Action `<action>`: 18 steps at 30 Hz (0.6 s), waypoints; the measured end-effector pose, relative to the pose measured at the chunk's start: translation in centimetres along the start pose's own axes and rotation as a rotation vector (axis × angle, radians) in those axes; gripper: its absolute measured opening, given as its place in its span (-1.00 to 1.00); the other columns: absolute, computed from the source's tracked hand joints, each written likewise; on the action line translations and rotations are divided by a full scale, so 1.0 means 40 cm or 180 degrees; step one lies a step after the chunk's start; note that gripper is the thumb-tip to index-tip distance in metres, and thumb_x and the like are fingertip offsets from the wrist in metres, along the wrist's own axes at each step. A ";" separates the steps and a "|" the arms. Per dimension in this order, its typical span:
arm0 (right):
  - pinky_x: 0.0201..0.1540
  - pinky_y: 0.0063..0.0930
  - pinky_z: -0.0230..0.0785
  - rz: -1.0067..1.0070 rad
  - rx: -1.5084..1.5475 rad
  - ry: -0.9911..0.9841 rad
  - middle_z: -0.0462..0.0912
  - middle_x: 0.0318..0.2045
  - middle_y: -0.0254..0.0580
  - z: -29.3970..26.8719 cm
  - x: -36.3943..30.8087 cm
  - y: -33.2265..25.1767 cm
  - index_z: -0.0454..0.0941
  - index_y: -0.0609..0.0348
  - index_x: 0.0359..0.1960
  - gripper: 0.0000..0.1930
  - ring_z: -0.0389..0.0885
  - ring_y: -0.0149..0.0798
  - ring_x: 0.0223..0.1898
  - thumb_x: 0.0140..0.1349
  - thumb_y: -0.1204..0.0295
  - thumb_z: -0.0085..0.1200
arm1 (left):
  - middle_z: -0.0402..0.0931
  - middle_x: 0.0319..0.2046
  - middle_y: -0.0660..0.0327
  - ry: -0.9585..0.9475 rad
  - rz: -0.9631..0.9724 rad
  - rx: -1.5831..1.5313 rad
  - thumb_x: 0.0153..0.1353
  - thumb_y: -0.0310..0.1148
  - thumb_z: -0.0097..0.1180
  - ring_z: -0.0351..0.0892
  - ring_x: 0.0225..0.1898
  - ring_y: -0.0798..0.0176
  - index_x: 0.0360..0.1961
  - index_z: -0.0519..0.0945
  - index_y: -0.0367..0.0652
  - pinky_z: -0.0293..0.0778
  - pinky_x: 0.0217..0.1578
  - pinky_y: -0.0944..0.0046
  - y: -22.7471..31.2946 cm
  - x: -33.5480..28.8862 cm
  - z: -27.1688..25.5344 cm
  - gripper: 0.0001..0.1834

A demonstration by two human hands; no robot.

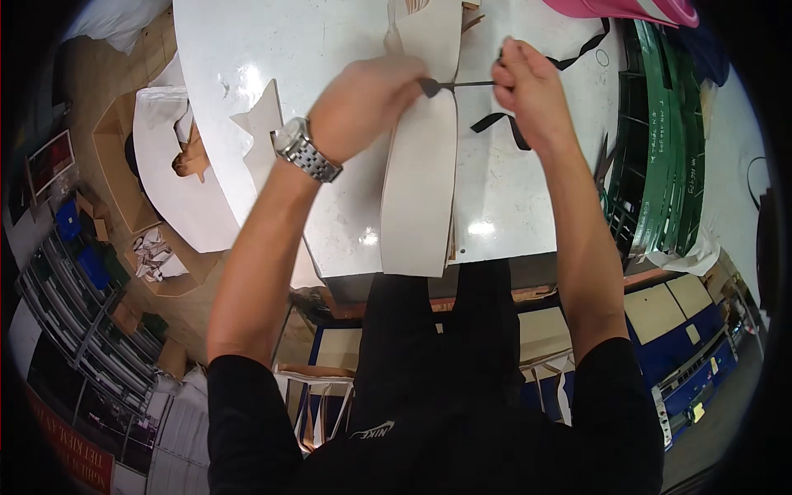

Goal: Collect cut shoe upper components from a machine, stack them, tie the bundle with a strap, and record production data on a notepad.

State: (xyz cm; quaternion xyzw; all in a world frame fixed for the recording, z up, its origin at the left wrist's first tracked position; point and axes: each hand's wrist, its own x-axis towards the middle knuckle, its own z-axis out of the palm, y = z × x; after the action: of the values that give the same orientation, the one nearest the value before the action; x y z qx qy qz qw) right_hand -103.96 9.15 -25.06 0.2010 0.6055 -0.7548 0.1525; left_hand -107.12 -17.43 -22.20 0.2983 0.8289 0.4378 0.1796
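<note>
A stack of long cream-coloured sheet pieces (419,190) lies lengthwise on the white table, its near end reaching past the table's front edge. Across it runs a black strap (472,83), drawn taut between my hands. My left hand (363,103), with a metal watch on its wrist, pinches the strap over the stack. To the right of the stack, my right hand (532,91) is closed around the strap. Loose black ends trail from the right hand, one (499,122) curling beneath it and another (586,49) stretching toward the far right.
The white tabletop (338,239) carries a cut cream scrap (262,136) at left. Green slats (660,140) stand stacked along the right side, and a pink object (631,8) sits at the far right. A cardboard box (124,177) is on the left; shelves lie below the table.
</note>
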 end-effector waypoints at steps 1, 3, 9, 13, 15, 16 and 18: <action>-0.51 -0.63 0.08 0.0132 0.0047 0.0086 0.43 -0.51 -0.46 -0.026 0.007 -0.006 0.42 0.10 -0.31 -0.66 0.16 -0.56 -0.57 0.64 0.17 -0.01 | 0.71 -0.37 0.16 0.0009 0.0040 0.0093 0.44 -0.57 0.10 0.65 -0.40 0.28 -0.14 0.62 -0.28 0.57 -0.31 0.31 -0.013 -0.004 -0.013 -0.93; -0.51 -0.63 0.03 0.0396 0.0157 0.0117 0.43 -0.50 -0.47 -0.058 0.002 0.006 0.41 0.09 -0.33 -0.66 0.17 -0.58 -0.55 0.63 0.17 0.01 | 0.67 -0.35 0.12 0.0007 0.0056 0.0090 0.37 -0.61 0.15 0.67 -0.36 0.15 -0.11 0.61 -0.29 0.59 -0.26 0.19 -0.023 -0.019 -0.015 -0.89; -0.48 -0.69 0.08 -0.0155 -0.0615 0.0180 0.55 -0.46 -0.44 0.067 -0.032 -0.110 0.49 0.05 -0.23 -0.70 0.29 -0.60 -0.54 0.65 0.15 -0.01 | 0.66 -0.28 0.08 -0.0479 0.0585 0.0496 0.32 -0.63 0.17 0.68 -0.23 -0.06 -0.05 0.62 -0.25 0.59 -0.15 0.10 0.027 0.020 -0.007 -0.80; -0.43 -0.65 0.21 -0.0394 -0.0851 0.0028 0.64 -0.32 -0.37 0.100 -0.030 -0.146 0.55 0.18 -0.10 -0.77 0.39 -0.58 -0.48 0.61 0.25 0.06 | 0.70 -0.34 0.10 -0.0585 0.0210 0.0496 0.35 -0.60 0.17 0.71 -0.34 0.00 -0.08 0.62 -0.24 0.59 -0.27 0.16 0.046 0.044 0.017 -0.85; -0.25 -0.08 0.49 -0.0602 -0.1456 0.0277 0.68 -0.37 -0.01 0.155 -0.054 -0.177 0.60 0.28 -0.17 -0.87 0.64 0.04 -0.38 0.42 0.45 0.14 | 0.71 -0.38 0.11 -0.0321 -0.0221 0.0219 0.38 -0.58 0.18 0.71 -0.39 0.07 -0.10 0.62 -0.27 0.59 -0.31 0.19 0.060 0.040 0.023 -0.89; -0.25 -0.08 0.49 -0.0601 -0.1457 0.0294 0.68 -0.37 -0.01 0.154 -0.063 -0.166 0.60 0.28 -0.17 -0.87 0.64 0.04 -0.38 0.42 0.45 0.14 | 0.71 -0.42 0.11 -0.0047 -0.0622 -0.0092 0.40 -0.56 0.19 0.71 -0.44 0.13 -0.12 0.61 -0.29 0.58 -0.36 0.22 0.067 0.042 0.028 -0.92; -0.33 -0.46 0.41 -0.2036 -0.1761 -0.0332 0.60 -0.32 -0.25 0.151 -0.080 -0.131 0.58 0.26 -0.04 -0.74 0.51 -0.37 -0.44 0.49 0.29 0.21 | 0.71 -0.43 0.13 0.0058 -0.0494 -0.0170 0.41 -0.53 0.21 0.70 -0.46 0.21 -0.16 0.60 -0.31 0.57 -0.38 0.26 0.058 0.042 0.035 -0.93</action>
State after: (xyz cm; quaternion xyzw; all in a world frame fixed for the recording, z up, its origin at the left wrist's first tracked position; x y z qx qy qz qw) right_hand -104.36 4.35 -17.90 -0.0839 0.8085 -0.5823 -0.0108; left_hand -106.85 -14.46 -21.11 0.2242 0.8391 0.4473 0.2133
